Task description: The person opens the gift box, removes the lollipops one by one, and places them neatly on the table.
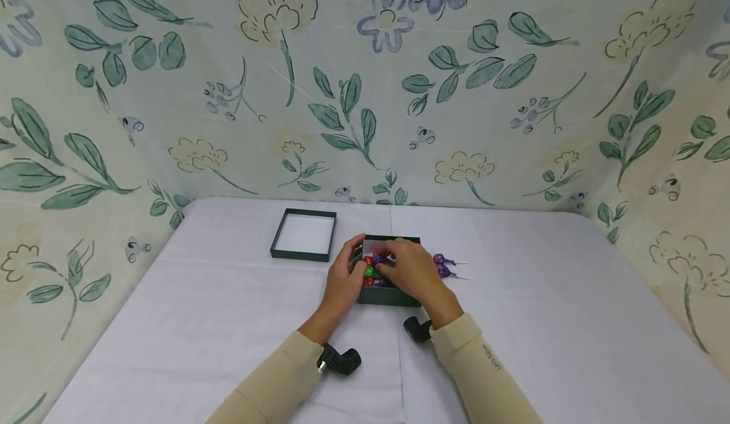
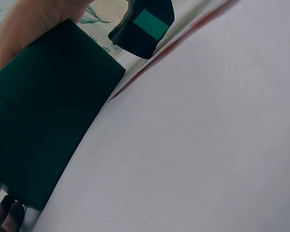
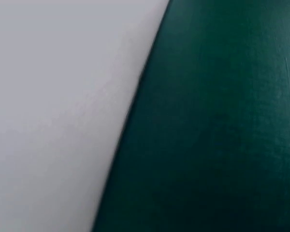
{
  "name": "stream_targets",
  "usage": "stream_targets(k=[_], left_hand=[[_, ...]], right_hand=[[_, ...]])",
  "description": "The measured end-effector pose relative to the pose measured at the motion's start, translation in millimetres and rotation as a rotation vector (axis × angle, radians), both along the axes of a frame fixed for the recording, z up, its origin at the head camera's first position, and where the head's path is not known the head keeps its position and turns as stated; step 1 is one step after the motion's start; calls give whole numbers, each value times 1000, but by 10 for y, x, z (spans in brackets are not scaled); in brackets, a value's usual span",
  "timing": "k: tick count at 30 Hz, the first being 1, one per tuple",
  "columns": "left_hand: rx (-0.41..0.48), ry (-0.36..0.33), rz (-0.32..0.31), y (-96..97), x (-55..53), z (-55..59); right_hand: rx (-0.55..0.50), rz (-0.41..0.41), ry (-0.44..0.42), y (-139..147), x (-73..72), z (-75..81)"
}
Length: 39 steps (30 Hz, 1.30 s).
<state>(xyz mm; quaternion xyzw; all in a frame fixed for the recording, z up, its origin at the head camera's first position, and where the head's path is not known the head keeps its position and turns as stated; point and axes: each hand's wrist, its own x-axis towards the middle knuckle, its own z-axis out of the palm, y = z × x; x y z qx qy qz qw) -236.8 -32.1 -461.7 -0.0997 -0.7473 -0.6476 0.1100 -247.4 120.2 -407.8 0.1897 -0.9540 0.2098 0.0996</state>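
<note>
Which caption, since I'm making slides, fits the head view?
Left hand holds a green box of candies; right hand reaches inside.

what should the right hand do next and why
Once clear of the wrapped candies inside the dark green box, the right hand should probably reach for the nearer of the two lollipops, since both lie outside, just right of the box, while the left hand holds the box's left side.
</note>
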Motion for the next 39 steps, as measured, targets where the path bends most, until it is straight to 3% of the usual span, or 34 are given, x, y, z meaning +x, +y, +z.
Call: stream_targets(k=[15,23,39], left_hand=[[2,-27,-11,5,25,49],[12,-46,-21,-1,223,368],[-21,-51,-28,-17,251,388]], right_hand=[[-87,61,-26,32,-16,17],[-148,90,-26,54,3,90],[-139,57,75,244,96,402]])
